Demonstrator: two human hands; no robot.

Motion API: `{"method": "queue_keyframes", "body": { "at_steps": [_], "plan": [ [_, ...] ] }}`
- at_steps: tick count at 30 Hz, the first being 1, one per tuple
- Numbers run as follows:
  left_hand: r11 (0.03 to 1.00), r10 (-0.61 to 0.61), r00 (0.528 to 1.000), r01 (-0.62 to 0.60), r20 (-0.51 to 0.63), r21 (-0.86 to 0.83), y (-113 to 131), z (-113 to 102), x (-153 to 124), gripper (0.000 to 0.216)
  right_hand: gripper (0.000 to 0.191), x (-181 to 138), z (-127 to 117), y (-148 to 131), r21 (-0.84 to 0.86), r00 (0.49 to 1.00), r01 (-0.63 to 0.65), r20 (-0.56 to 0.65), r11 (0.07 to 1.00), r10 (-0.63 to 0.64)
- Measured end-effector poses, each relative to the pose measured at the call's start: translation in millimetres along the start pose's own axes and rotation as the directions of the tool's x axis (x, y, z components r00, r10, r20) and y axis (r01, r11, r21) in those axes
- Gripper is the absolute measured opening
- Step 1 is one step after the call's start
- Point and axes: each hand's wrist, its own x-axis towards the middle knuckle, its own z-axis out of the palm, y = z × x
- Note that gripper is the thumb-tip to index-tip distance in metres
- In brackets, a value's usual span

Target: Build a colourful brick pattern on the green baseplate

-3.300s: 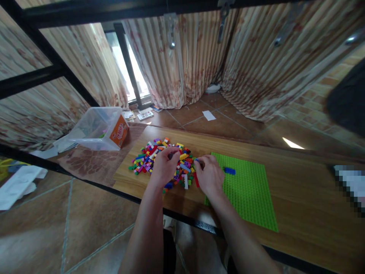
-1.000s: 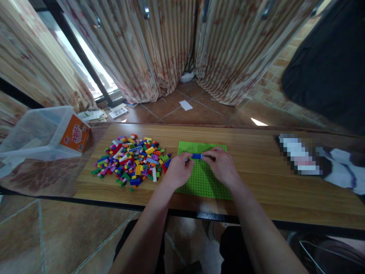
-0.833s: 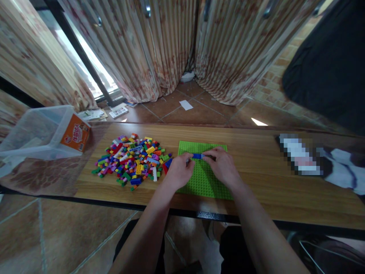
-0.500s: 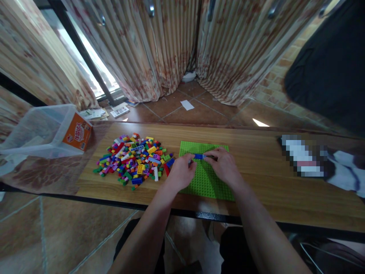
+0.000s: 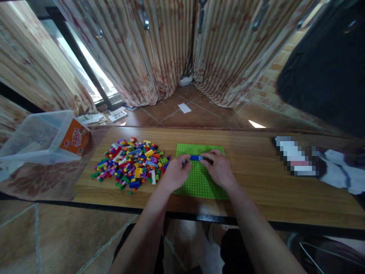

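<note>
Over the upper part of a green studded baseplate (image 5: 199,186), a blue toy brick (image 5: 195,157) spans the gap between my hands. My left hand (image 5: 177,172) is closed on its left end, with a greyish piece showing by the fingers. My right hand (image 5: 218,167) pinches the right end, where a lighter grey-blue bit is visible. Whether the blue brick touches the plate I cannot tell. Just left of the baseplate lies a heap of mixed coloured bricks (image 5: 129,161), near my left hand.
A clear plastic bin (image 5: 42,140) with an orange label stands at the left. On the wooden table (image 5: 256,182) to the right lies a blurred-out dark-edged object (image 5: 295,156), beside white cloth (image 5: 336,167). Curtains (image 5: 165,57) hang behind, and a dark cover is at upper right.
The whole view has shifted slightly, so the table sits a little further left. Both hands keep hold of the blue brick, with little change in their pose over the baseplate.
</note>
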Motion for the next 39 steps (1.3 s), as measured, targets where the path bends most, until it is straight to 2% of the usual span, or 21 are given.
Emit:
{"method": "queue_keyframes", "body": {
  "at_steps": [3,5,7,9,11,14,18,24,27,32,36,39],
  "plan": [
    [0.96,-0.085,0.996,0.083,0.002,-0.268,1,-3,0,0.029,0.025,-1,-6,-4,0.064,0.998,-0.01,-0.059,0.998,0.014],
    [0.847,-0.159,0.987,0.151,0.028,-0.51,6,-6,-1,0.032,0.025,-4,-10,-10,0.126,0.992,-0.024,-0.118,0.992,0.039],
    [0.686,-0.193,0.977,0.198,0.086,-0.7,12,-9,-4,0.034,0.024,-8,-14,-20,0.207,0.99,-0.008,-0.135,0.978,0.037],
    [0.552,-0.189,0.97,0.235,0.154,-0.8,18,-12,-6,0.038,0.022,-12,-17,-31,0.296,0.995,0.057,-0.09,0.953,-0.031],
    [0.498,-0.186,0.962,0.269,0.201,-0.824,23,-14,-8,0.046,0.023,-17,-17,-42,0.355,0.99,0.136,-0.023,0.925,-0.137],
    [0.529,-0.193,0.957,0.288,0.217,-0.798,24,-17,-10,0.058,0.029,-21,-18,-51,0.387,0.97,0.203,0.045,0.9,-0.238],
    [0.583,-0.157,0.957,0.289,0.244,-0.759,22,-18,-13,0.071,0.033,-23,-18,-50,0.361,0.955,0.246,0.068,0.9,-0.288],
    [0.538,-0.09,0.948,0.305,0.306,-0.786,17,-15,-16,0.072,0.029,-25,-19,-44,0.288,0.939,0.307,0.063,0.907,-0.338],
    [0.51,-0.043,0.936,0.321,0.349,-0.798,15,-12,-17,0.069,0.021,-26,-20,-44,0.304,0.936,0.317,0.054,0.899,-0.348],
    [0.501,-0.037,0.921,0.353,0.388,-0.79,16,-10,-17,0.055,0.011,-26,-22,-45,0.346,0.961,0.219,0.084,0.912,-0.263],
    [0.61,-0.074,0.933,0.322,0.353,-0.724,20,-7,-15,0.036,0.018,-25,-24,-41,0.386,0.982,0.065,0.137,0.92,-0.127],
    [0.64,-0.13,0.932,0.34,0.339,-0.689,21,-4,-13,0.03,0.024,-26,-26,-38,0.374,0.982,-0.012,0.181,0.927,-0.061]
  ]
}}
